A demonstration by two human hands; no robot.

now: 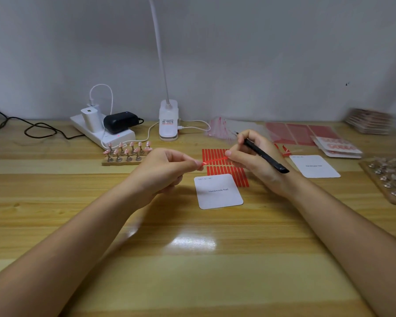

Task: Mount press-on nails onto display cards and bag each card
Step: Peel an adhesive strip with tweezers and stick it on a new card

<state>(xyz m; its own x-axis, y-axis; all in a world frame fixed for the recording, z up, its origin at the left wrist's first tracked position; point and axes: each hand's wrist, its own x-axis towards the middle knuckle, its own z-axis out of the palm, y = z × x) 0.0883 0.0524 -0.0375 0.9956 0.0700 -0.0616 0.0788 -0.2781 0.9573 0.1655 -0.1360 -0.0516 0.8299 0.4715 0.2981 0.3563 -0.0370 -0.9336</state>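
Note:
A white display card [218,192] printed "Handmade Nail" lies flat on the wooden table, just below my hands. Behind it lies a sheet of red adhesive strips [217,154]. Above the sheet, one thin red strip [214,160] is stretched between my hands. My left hand [167,168] pinches its left end. My right hand [252,154] pinches the right end and also holds black tweezers [264,154] across its back. Pink press-on nails [128,151] stand on pegs in a wooden holder at the left. A second white card [314,167] lies at the right.
A white power strip [101,133] with chargers and a clip lamp base [168,121] stand at the back. Clear bags [222,126], red sheets [300,132] and bagged cards [338,147] lie back right. Another nail holder [391,177] sits at the right edge.

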